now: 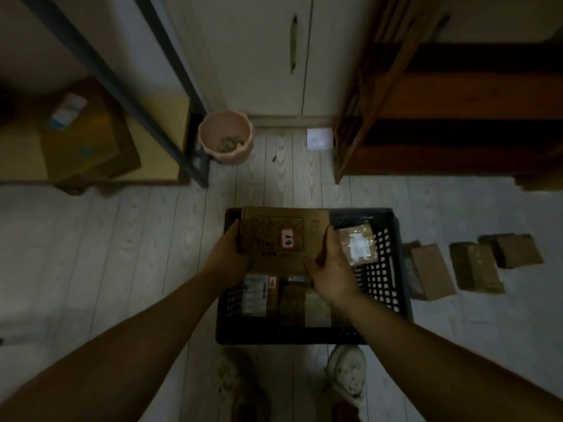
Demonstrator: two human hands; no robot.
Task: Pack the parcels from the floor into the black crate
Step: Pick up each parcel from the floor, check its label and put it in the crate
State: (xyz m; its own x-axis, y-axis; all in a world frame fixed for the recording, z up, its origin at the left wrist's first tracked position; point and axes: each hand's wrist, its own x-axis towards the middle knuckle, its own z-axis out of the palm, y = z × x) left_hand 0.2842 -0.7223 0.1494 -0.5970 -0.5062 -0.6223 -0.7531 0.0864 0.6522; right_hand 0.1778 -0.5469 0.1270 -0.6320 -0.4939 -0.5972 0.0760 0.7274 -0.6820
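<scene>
A flat brown cardboard parcel (283,236) with a red-edged label is held over the far left part of the black crate (393,269). My left hand (228,254) grips its left edge and my right hand (330,269) grips its right edge. Inside the crate lie a taped parcel with a white label (358,245) at the right, and two more parcels (259,295) (306,306) near the front. To the crate's right, three brown parcels (429,271) (476,268) (515,249) lie on the floor.
A pink bucket (225,140) stands on the pale plank floor behind the crate. A metal shelf with a cardboard box (82,138) is at the left, a wooden shelf unit (441,117) at the right. My shoes (345,373) stand just in front of the crate.
</scene>
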